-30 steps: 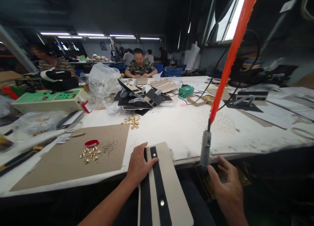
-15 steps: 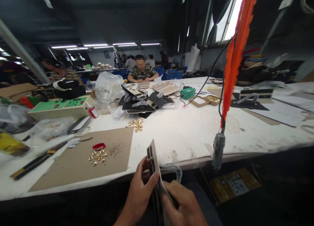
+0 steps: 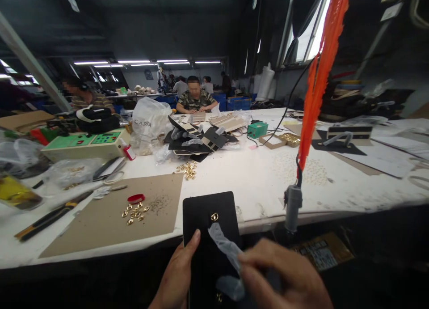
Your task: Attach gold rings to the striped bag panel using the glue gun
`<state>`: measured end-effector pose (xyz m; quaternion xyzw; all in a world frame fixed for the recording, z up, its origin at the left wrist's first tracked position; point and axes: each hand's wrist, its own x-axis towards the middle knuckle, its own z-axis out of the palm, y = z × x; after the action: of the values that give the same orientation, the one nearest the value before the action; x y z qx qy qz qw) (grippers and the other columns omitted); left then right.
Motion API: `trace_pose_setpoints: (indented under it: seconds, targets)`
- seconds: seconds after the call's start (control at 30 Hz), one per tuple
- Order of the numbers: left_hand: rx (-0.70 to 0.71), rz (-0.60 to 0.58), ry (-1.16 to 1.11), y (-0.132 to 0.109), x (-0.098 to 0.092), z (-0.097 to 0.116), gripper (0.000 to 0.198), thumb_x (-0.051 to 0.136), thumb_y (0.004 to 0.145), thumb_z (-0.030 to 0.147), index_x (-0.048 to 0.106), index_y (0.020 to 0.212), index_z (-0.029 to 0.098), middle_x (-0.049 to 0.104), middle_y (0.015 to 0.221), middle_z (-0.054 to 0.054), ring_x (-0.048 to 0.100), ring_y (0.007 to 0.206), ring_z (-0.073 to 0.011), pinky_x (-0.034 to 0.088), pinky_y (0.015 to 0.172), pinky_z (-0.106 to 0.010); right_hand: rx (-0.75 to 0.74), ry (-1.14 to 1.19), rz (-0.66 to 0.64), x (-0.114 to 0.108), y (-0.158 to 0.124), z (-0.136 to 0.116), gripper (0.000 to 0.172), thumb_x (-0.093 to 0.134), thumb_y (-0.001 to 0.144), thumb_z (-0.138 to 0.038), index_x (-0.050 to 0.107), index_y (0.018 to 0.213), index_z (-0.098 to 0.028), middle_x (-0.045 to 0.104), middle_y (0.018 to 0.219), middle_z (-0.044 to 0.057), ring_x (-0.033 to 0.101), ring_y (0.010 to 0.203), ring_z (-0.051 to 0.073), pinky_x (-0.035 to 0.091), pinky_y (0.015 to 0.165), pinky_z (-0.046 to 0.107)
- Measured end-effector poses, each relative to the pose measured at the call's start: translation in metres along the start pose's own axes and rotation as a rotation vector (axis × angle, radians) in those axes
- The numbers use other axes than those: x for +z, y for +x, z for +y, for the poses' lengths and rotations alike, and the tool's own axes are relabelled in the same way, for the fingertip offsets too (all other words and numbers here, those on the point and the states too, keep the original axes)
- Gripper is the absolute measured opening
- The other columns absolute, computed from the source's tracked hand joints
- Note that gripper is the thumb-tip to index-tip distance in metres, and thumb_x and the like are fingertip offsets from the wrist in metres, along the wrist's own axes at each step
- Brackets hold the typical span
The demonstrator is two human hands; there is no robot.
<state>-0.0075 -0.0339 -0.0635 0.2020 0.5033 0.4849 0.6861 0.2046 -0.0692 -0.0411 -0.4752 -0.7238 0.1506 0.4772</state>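
My left hand (image 3: 177, 275) grips the left edge of a black panel (image 3: 209, 228) held upright in front of me, its thumb lying on the face. A small gold fitting (image 3: 214, 217) sits near the panel's top. My right hand (image 3: 284, 280) pinches a strip of clear film (image 3: 224, 244) that curls off the panel's face. A brown cardboard sheet (image 3: 100, 228) on the white table (image 3: 254, 179) lies just left of the panel and carries a cluster of gold rings (image 3: 134, 213) and a red ring (image 3: 136, 198).
An orange cord hangs at right with a grey tool (image 3: 292, 202) on its end, over the table edge. A green-topped machine (image 3: 85, 144), a white bag (image 3: 150, 119), black panel pieces (image 3: 197, 141) and a green box (image 3: 257, 129) stand further back. A person (image 3: 193, 96) sits across the table.
The panel has been turned from edge-on to its black face toward me. My right hand has come off its edge and now pulls clear film from it.
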Motion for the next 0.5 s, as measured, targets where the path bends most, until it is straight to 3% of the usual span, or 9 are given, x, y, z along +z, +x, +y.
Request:
trace_pose_setpoints:
  seconds: [0.1,0.2,0.3,0.5]
  targets:
    - [-0.017,-0.078,-0.074,-0.005,0.004,-0.002,0.043,0.080,0.087,0.038,0.076,0.124,0.016,0.081,0.119,-0.014,0.073,0.121,-0.0362,0.054,0.114,-0.052,0.108,0.093,0.051,0.009,0.033,0.028,0.010,0.070,0.095,-0.033,0.079,0.097,-0.028,0.077,0.087,0.002,0.073,0.074,0.019,0.057,0.064,0.030]
    - [-0.012,-0.129,-0.095,-0.007,0.005,-0.004,0.043,0.082,0.086,0.039,0.077,0.123,0.017,0.081,0.119,-0.013,0.070,0.126,-0.0367,0.051,0.117,-0.053,0.153,0.169,-0.038,0.033,0.050,0.044,0.012,0.073,0.092,-0.031,0.079,0.100,-0.025,0.075,0.090,0.002,0.071,0.080,0.019,0.054,0.072,0.031]
    - [0.027,-0.157,-0.058,-0.007,0.002,-0.005,0.044,0.084,0.084,0.043,0.079,0.118,0.015,0.081,0.121,-0.014,0.067,0.130,-0.0381,0.049,0.119,-0.052,0.203,0.190,-0.112,0.049,0.051,0.044,0.010,0.073,0.090,-0.027,0.078,0.098,-0.025,0.075,0.092,0.002,0.069,0.085,0.019,0.051,0.079,0.032]
    - [0.056,-0.193,-0.016,-0.004,0.001,-0.005,0.044,0.083,0.085,0.046,0.080,0.116,0.015,0.080,0.122,-0.014,0.067,0.130,-0.0383,0.049,0.118,-0.050,0.381,0.324,-0.172,0.047,0.053,0.035,0.005,0.076,0.086,-0.026,0.072,0.084,-0.022,0.073,0.081,-0.002,0.067,0.077,0.018,0.050,0.073,0.029]
